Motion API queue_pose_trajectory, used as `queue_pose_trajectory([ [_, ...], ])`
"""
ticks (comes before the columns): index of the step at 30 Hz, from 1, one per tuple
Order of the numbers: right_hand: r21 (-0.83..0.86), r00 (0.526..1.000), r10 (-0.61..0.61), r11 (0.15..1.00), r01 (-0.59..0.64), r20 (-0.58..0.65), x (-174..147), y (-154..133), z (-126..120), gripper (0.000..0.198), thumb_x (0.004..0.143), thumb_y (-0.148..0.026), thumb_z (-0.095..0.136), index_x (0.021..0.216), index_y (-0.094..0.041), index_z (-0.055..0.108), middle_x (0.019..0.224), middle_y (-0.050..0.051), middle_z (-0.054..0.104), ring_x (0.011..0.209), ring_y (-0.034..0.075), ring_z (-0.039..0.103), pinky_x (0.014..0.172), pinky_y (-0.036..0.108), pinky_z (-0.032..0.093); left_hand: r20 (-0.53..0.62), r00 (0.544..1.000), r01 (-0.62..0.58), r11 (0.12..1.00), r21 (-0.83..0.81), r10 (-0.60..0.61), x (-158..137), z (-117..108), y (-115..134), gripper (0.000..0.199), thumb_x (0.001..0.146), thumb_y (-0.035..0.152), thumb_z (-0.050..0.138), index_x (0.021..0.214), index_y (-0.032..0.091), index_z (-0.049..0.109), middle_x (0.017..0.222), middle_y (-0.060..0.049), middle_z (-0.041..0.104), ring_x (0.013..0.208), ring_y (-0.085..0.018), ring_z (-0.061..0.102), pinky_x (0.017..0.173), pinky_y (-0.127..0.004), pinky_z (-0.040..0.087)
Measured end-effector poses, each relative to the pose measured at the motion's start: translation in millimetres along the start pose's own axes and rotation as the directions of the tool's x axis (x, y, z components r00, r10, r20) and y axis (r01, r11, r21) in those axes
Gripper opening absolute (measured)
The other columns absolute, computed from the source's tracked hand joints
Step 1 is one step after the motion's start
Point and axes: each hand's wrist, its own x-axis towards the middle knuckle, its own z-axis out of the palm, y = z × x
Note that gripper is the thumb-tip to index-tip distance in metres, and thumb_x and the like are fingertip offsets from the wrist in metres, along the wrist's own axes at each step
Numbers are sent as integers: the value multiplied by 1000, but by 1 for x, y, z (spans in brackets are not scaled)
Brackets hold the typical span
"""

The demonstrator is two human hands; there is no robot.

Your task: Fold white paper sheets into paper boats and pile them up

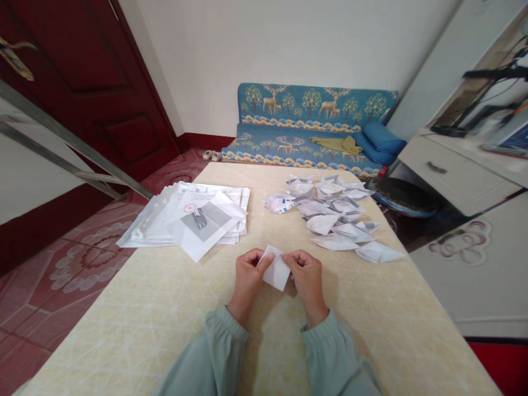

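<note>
At the table's (173,324) middle, your left hand (248,275) and right hand (307,275) are pinching 1 small white paper (276,270) between them, both partly hiding behind it, folded paper shapes (335,242) lying rightward, a drawer (462,171) hiding its contents, clutter (489,127) above it blurring.

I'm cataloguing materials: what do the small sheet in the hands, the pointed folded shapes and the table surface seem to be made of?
The small sheet looks like paper, matte white, thin and straight-edged. The folded shapes are probably paper, matte, with sharp creases and grey patches. The table surface, pale yellow with whitish lines, could be cloth or plastic, finish unclear.
</note>
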Motion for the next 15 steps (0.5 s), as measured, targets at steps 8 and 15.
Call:
queue_pose_trajectory([
  [8,8,992,-86,996,86,94,3,-1,-2,11,74,-27,64,72,-17,67,61,0,66,57,15,59,57,25,45,-95,995,-45,999,-22,43,5,-6,-3,23,70,33,71,64,11,65,55,1,57,51,-8,45,49,-19,34],
  [15,55,994,-108,993,108,-14,1,2,-1,14,74,-27,65,84,-18,62,74,1,66,51,10,54,47,21,41,-116,976,-183,983,12,184,7,-8,-1,16,72,29,70,67,14,66,61,1,59,57,-10,50,53,-21,38],
])
